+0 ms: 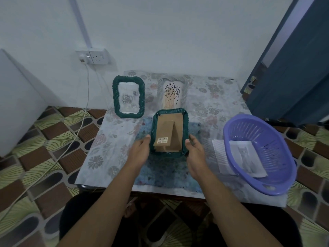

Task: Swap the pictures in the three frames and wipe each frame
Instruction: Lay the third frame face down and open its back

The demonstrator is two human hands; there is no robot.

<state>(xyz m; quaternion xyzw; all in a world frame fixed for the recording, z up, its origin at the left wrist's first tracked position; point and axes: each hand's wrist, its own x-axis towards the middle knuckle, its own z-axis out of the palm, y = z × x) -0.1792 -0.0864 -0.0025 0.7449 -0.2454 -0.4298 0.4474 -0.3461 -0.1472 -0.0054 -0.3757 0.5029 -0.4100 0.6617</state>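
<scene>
A dark green frame [185, 125] lies face down in the middle of the table, its brown cardboard back and stand facing up. My left hand [140, 148] touches its lower left edge and my right hand [195, 148] touches its lower right edge, fingers relaxed. A second green frame [128, 114] stands at the back left with only glass in it. A pale frame [185, 86] with a leaf drawing [171, 94] lies behind the middle frame. A cat picture [248, 157] lies in the purple basket [263, 188].
The table carries a floral cloth [106, 148] and a blue cloth [165, 175] under the middle frame. A white paper [219, 154] lies beneath the basket's left side. A wall socket [97, 57] with a cable hangs at the back left. A blue door [293, 68] stands right.
</scene>
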